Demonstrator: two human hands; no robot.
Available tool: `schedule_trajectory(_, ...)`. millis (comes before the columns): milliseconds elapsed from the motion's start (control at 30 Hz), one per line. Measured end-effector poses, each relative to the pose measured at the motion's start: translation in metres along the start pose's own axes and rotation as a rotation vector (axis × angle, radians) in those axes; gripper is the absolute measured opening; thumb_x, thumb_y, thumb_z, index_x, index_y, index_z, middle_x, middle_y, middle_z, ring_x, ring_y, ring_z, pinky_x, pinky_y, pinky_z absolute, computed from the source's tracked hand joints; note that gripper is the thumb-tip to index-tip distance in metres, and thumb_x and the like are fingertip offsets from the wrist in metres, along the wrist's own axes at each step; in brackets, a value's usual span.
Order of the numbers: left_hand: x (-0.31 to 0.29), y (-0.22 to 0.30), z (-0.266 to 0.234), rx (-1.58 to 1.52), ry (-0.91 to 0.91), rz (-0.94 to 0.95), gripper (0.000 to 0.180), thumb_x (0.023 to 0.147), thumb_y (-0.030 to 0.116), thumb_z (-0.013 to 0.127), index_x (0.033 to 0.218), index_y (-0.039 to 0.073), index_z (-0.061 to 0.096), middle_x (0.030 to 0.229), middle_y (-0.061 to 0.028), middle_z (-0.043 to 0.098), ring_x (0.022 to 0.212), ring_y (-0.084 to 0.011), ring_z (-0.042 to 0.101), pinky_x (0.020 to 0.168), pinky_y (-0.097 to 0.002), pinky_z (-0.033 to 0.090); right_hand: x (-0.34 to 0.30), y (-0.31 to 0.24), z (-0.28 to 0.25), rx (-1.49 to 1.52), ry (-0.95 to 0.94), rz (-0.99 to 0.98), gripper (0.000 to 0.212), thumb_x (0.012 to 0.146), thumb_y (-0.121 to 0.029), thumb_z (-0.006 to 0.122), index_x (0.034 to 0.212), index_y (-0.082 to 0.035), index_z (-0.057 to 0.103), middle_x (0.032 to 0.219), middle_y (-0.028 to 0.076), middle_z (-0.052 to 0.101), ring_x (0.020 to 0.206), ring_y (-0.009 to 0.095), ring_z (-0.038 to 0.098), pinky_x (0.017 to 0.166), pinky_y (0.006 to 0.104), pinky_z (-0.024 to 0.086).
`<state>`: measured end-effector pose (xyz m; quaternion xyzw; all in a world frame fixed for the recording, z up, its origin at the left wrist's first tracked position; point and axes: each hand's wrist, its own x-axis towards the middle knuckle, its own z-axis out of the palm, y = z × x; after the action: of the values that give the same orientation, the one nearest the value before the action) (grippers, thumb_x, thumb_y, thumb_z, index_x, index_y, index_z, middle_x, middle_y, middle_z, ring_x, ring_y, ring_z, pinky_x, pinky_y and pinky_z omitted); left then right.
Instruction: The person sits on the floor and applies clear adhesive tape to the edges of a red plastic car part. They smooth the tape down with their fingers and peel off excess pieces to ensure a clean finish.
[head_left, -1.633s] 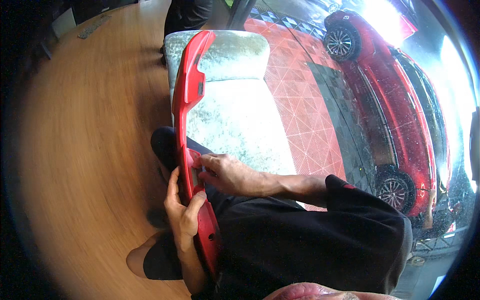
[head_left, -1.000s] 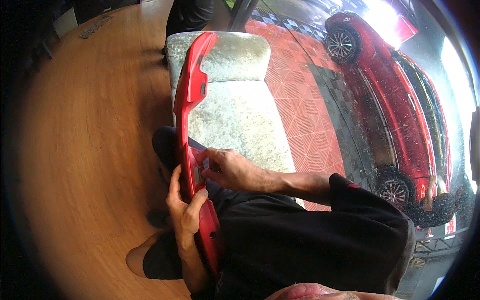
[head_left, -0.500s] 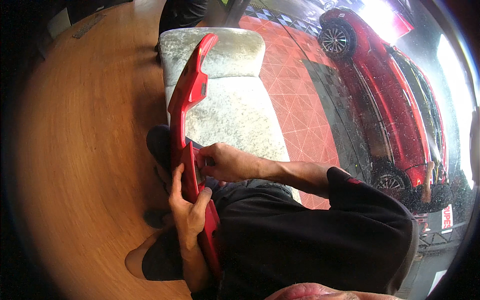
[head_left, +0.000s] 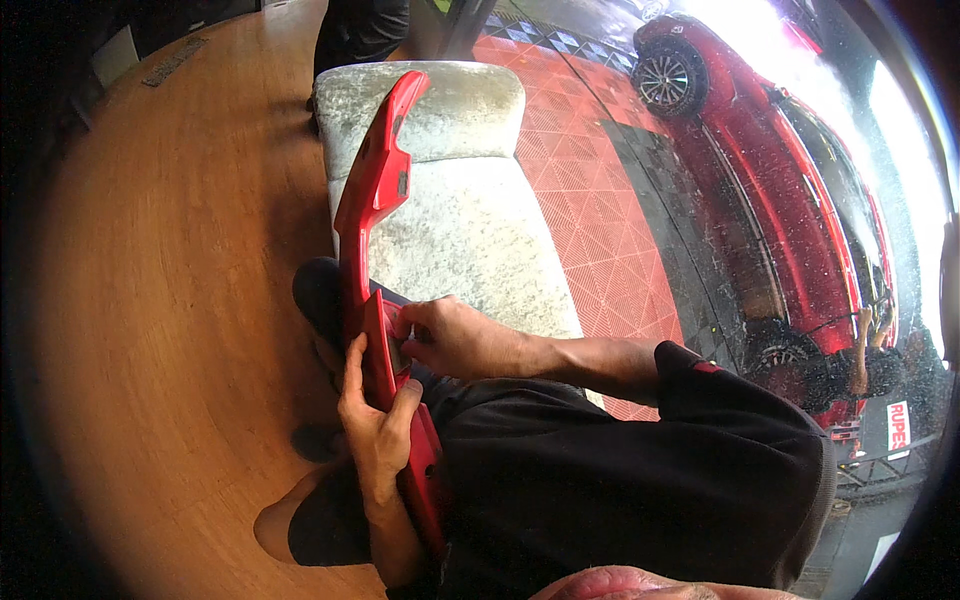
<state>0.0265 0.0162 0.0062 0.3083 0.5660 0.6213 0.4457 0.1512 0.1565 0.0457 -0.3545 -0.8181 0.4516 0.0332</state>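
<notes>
A long, curved red plastic car trim panel (head_left: 358, 215) lies across my lap, its bent far end over the pale seat. My left hand (head_left: 378, 415) grips the near part of it, fingers along the outer edge and thumb on the inner side. Against the panel's inner side, the fingers of my right hand (head_left: 450, 338) are curled together at a recessed section. A small greyish patch shows beside those fingertips; whatever they pinch is hidden.
A pale velvety bench seat (head_left: 460, 230) stands beside my legs, with wood-look floor (head_left: 180, 300) to the left and red tiles (head_left: 590, 240) to the right. Beyond is a red car (head_left: 770, 190) with a person (head_left: 875, 370) near it. Another person's dark-clothed leg (head_left: 360, 35) shows at the top.
My right hand has shifted slightly at the recess, fingers still curled. My left hand keeps its grip. The person by the car has moved their arms.
</notes>
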Motion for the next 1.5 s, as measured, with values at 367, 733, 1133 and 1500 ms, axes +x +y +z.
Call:
schedule_trajectory(367,0.004,0.002,-0.002,-0.097,0.005,-0.039,0.071,0.085,0.000,0.069,0.151,-0.004,0.046,0.131,-0.0147,0.064,0.116,-0.0216,0.062,0.106,-0.0345,0.047,-0.002,0.003,0.009,-0.071,0.119,-0.084,0.019,0.090,-0.007,0.070,0.107,0.002,0.068,0.088,0.021,0.072,0.082,0.041,0.072,0.074,0.0469,0.058)
schedule_trajectory(733,-0.002,0.001,-0.002,-0.037,0.002,-0.014,0.070,0.086,-0.005,0.066,0.153,-0.006,0.044,0.134,-0.0130,0.064,0.117,-0.0193,0.063,0.103,-0.0318,0.048,0.003,-0.013,-0.011,-0.009,-0.121,0.040,0.018,0.091,-0.002,0.068,0.108,0.002,0.070,0.087,0.019,0.073,0.077,0.033,0.075,0.071,0.0434,0.059)
schedule_trajectory(1133,0.004,0.011,-0.008,-0.124,0.013,-0.050,0.070,0.085,-0.001,0.069,0.151,-0.005,0.046,0.131,-0.0157,0.065,0.116,-0.0211,0.063,0.104,-0.0331,0.048,0.000,0.003,0.006,-0.081,0.100,-0.189,0.021,0.092,-0.007,0.071,0.111,0.001,0.070,0.090,0.022,0.074,0.082,0.036,0.075,0.072,0.0455,0.059)
schedule_trajectory(1500,0.000,0.003,-0.003,-0.081,-0.009,-0.049,0.069,0.087,-0.006,0.066,0.152,-0.006,0.044,0.134,-0.0125,0.063,0.117,-0.0190,0.062,0.103,-0.0315,0.048,0.003,-0.010,-0.007,-0.006,-0.032,-0.039,0.014,0.089,-0.003,0.070,0.103,-0.001,0.070,0.081,0.019,0.073,0.074,0.028,0.074,0.069,0.0403,0.057)
